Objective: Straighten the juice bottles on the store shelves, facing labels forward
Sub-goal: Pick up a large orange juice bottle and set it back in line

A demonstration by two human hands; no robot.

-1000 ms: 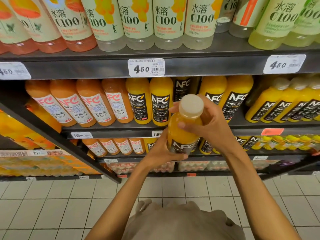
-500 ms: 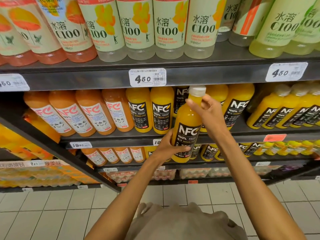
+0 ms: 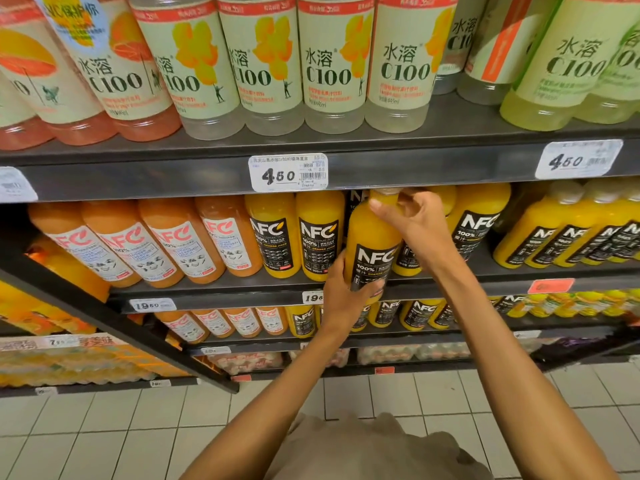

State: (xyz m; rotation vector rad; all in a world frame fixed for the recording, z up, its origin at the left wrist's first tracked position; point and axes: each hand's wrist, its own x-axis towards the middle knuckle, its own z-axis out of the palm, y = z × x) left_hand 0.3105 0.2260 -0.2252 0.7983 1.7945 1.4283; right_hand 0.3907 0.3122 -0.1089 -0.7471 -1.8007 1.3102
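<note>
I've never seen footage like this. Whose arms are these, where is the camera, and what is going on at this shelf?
No machine here: a person wears a camera on the head, looking forward and down, so you see their own arms. The left hand grips the lower body of an orange NFC juice bottle, and the right hand pinches its neck just under the cap. Its black label faces forward, and its base sits at the middle shelf edge, among matching bottles. Above stand C100 bottles, with a 4.50 price tag on the shelf rail.

Dark shelves [image 3: 450, 168] bearing juice bottles [image 3: 273, 233]
</note>
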